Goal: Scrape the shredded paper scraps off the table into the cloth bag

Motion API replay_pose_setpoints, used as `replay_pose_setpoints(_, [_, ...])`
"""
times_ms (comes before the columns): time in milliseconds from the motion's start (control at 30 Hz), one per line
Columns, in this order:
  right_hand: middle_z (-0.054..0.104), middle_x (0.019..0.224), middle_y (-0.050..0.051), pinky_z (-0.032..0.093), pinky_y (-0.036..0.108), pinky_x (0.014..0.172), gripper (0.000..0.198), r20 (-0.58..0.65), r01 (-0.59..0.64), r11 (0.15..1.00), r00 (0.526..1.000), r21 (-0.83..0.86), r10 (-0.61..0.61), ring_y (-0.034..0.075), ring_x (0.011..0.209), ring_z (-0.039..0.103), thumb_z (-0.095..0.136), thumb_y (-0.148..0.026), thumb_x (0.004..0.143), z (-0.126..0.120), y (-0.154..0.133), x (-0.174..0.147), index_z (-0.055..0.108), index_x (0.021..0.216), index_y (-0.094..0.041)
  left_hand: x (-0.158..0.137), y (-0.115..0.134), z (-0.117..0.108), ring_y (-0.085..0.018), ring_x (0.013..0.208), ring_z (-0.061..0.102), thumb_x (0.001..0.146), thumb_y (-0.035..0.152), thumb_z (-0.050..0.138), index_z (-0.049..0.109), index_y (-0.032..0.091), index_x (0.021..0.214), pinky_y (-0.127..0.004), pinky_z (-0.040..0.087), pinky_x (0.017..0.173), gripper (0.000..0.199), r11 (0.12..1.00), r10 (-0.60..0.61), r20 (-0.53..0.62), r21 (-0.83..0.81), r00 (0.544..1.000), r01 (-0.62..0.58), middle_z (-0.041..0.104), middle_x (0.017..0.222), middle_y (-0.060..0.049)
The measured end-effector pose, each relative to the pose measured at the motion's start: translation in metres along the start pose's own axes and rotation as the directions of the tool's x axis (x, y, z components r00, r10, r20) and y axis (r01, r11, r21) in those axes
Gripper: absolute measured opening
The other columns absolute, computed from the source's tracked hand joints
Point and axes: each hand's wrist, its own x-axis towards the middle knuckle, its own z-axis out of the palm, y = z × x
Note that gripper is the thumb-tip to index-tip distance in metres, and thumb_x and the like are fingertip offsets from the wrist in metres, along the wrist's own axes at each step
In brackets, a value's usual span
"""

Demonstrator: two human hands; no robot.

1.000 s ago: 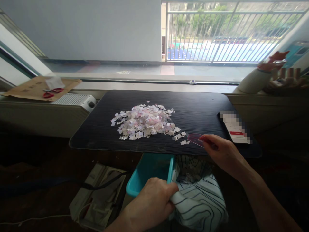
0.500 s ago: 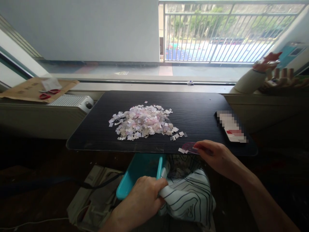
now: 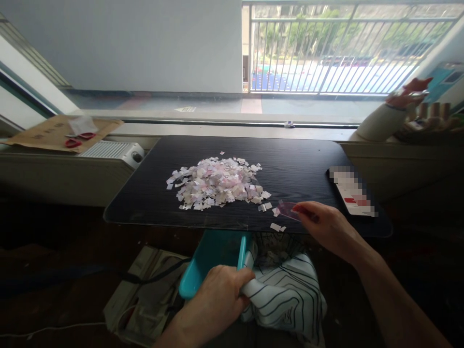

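My left hand (image 3: 226,290) is closed on the edge of a striped cloth bag (image 3: 290,290), white with dark lines, below the table's front edge. Paper scraps show inside the bag's mouth. My right hand (image 3: 326,224) pinches a thin, see-through pinkish plastic piece (image 3: 288,210) over the front right of the dark table (image 3: 297,164). Its left end touches a small paper scrap; a couple more scraps (image 3: 277,226) lie at the table edge just below it. A heap of cut paper scraps (image 3: 217,181) covers the table's middle.
Beside the bag, under the table edge, is a turquoise plastic bin (image 3: 195,275). A phone-like object (image 3: 353,191), partly blurred out, lies at the table's right. Red-handled scissors (image 3: 78,140) rest on brown paper (image 3: 39,133) at left. A pale vase-like pot (image 3: 379,118) stands on the right sill.
My right hand has moved the plastic piece slightly up, away from the table's front edge, leaving two scraps at the edge. My left hand still grips the bag. The view has shifted slightly.
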Motion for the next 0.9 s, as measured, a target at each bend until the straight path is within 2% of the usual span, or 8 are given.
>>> replay_pose_setpoints(267, [0.071, 0.084, -0.001, 0.046, 0.024, 0.064, 0.018, 0.056, -0.109, 0.994, 0.993, 0.023, 0.108, 0.014, 0.069, 0.063, 0.055, -0.026, 0.082, -0.012, -0.002, -0.017, 0.070, 0.092, -0.023, 0.003, -0.001, 0.002, -0.020, 0.073, 0.064, 0.077, 0.016, 0.060, 0.062, 0.024, 0.079, -0.026, 0.035, 0.062, 0.008, 1.000, 0.005, -0.006, 0.024, 1.000, -0.005, 0.067, 0.073, 0.002])
replay_pose_setpoints(367, [0.071, 0.081, -0.002, 0.045, 0.023, 0.061, 0.018, 0.102, -0.118, 0.992, 0.988, 0.041, 0.113, 0.013, 0.065, 0.061, 0.056, -0.027, 0.081, -0.012, -0.003, -0.016, 0.070, 0.091, -0.024, 0.003, -0.001, 0.003, -0.019, 0.072, 0.064, 0.076, 0.015, 0.059, 0.062, 0.024, 0.079, -0.026, 0.035, 0.061, 0.010, 0.999, 0.009, -0.017, 0.032, 1.000, -0.009, 0.067, 0.072, 0.002])
replay_pose_setpoints(500, [0.071, 0.082, -0.001, 0.046, 0.023, 0.064, 0.019, 0.087, -0.109, 0.991, 0.991, 0.082, 0.102, 0.014, 0.069, 0.062, 0.055, -0.028, 0.082, -0.009, -0.004, -0.013, 0.070, 0.092, -0.023, 0.002, 0.000, 0.003, -0.020, 0.074, 0.064, 0.076, 0.015, 0.059, 0.062, 0.023, 0.079, -0.026, 0.035, 0.062, 0.009, 1.000, 0.008, -0.014, 0.028, 1.000, -0.008, 0.067, 0.073, 0.002])
replay_pose_setpoints(667, [0.071, 0.079, -0.001, 0.046, 0.024, 0.062, 0.018, 0.108, -0.136, 0.990, 0.985, 0.037, 0.131, 0.014, 0.067, 0.063, 0.054, -0.030, 0.082, -0.008, 0.001, -0.012, 0.070, 0.089, -0.023, 0.002, 0.000, 0.002, -0.020, 0.073, 0.064, 0.076, 0.015, 0.059, 0.062, 0.023, 0.079, -0.026, 0.035, 0.062, 0.009, 1.000, 0.006, -0.007, 0.021, 1.000, -0.005, 0.067, 0.073, 0.002])
replay_pose_setpoints(800, [0.072, 0.084, 0.000, 0.047, 0.024, 0.063, 0.020, 0.111, -0.146, 0.982, 0.985, 0.117, 0.133, 0.015, 0.071, 0.064, 0.055, -0.033, 0.084, -0.008, 0.006, -0.016, 0.069, 0.093, -0.022, 0.002, 0.000, 0.002, -0.020, 0.074, 0.064, 0.077, 0.015, 0.058, 0.062, 0.023, 0.080, -0.026, 0.034, 0.062, 0.010, 0.999, 0.013, -0.016, 0.044, 1.000, -0.012, 0.067, 0.073, 0.002])
replay_pose_setpoints(900, [0.071, 0.081, -0.001, 0.046, 0.023, 0.061, 0.019, 0.175, -0.123, 0.982, 0.980, 0.140, 0.097, 0.014, 0.068, 0.062, 0.054, -0.032, 0.085, -0.009, 0.007, -0.021, 0.069, 0.091, -0.022, 0.002, 0.002, 0.002, -0.020, 0.073, 0.063, 0.077, 0.015, 0.058, 0.061, 0.023, 0.079, -0.026, 0.034, 0.062, 0.009, 0.999, 0.009, -0.011, 0.034, 1.000, -0.009, 0.066, 0.072, 0.002])
